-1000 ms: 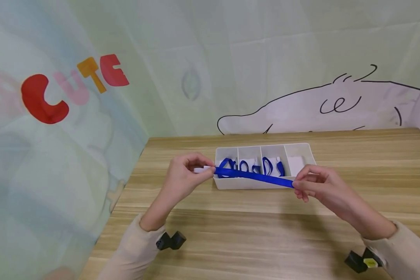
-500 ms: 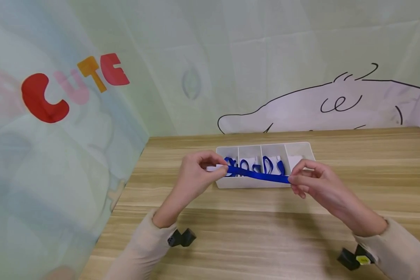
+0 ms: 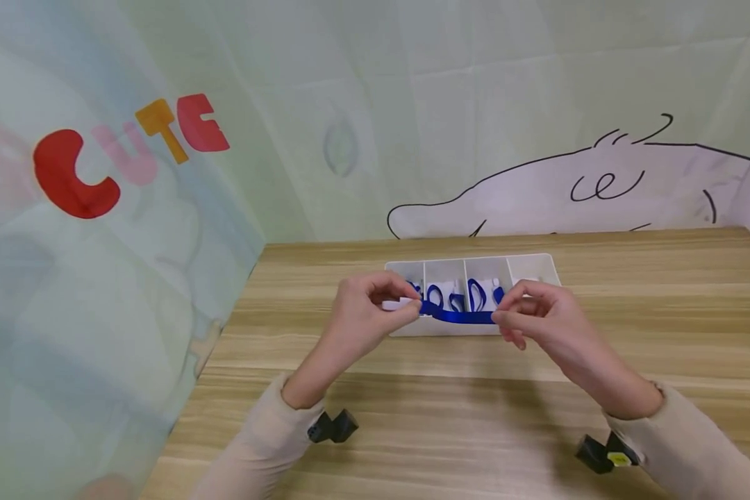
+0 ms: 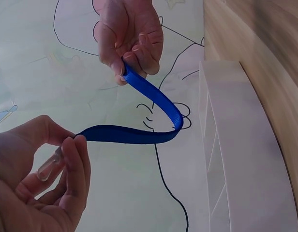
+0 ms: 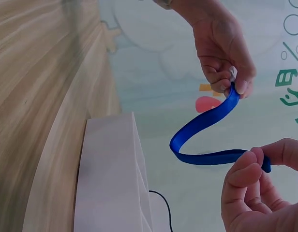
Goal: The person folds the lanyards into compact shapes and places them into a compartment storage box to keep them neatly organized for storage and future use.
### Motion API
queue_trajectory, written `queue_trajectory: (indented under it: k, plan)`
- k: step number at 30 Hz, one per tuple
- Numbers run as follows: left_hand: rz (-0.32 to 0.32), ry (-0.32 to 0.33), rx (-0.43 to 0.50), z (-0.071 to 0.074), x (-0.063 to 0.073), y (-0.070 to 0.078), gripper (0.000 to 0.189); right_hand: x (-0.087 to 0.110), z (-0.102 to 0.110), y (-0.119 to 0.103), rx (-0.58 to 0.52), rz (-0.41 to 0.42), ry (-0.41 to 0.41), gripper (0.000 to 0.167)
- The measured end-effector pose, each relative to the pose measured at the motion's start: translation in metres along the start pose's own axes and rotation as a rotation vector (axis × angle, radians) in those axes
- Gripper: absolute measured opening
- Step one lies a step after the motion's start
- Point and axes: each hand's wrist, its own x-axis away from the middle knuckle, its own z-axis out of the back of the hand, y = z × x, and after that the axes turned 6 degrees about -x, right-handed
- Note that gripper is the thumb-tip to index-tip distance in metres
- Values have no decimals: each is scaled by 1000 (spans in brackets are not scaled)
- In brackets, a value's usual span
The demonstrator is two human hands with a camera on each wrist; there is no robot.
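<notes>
A flat blue lanyard (image 3: 462,317) stretches between both hands above the front of a white divided box (image 3: 453,328). My left hand (image 3: 364,309) pinches one end between thumb and fingers; a whitish clip (image 3: 396,304) sticks out past the grip. In the left wrist view this clip (image 4: 48,168) looks clear and looped. The other end is pinched by my right hand (image 3: 546,316), with a short blue tip (image 5: 266,165) poking beyond the fingertips. Between the hands the band sags in a bend. More blue lanyards (image 3: 476,295) lie in the box's compartments, and the leftmost one is partly covered by my left hand.
The box sits on a wood-grain table (image 3: 462,403), near its far side. A pale printed cloth (image 3: 325,83) rises behind and along the left. Small black cameras (image 3: 333,426) are strapped at the wrists.
My hands have drawn closer together, the left moving right and the right moving left. The lanyard, nearly straight before, now droops between them.
</notes>
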Motion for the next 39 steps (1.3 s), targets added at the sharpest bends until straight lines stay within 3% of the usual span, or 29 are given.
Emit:
queue_trajectory:
  k: [4,8,14,23,28,32,39]
  plan:
    - [1,-20,9,-5,0,3,5,-3,-4,0,7,18,-4,4]
    - [-5,-54,35,-12,-1,3,6,-5,-11,-1,46,31,-9,17]
    - [-10,-83,50,-21,-3,4,6,-8,-18,1,48,52,-28,15]
    - [-69,-89,128,-31,-6,7,4,-13,-26,6,-90,107,-58,18]
    - [-105,-80,136,-34,-7,8,3,-15,-29,7,-174,151,-72,6]
    - [-131,-71,147,-35,-7,8,4,-16,-30,7,-232,187,-91,10]
    - [-109,-83,177,-34,-7,9,4,-13,-26,2,-317,109,-123,15]
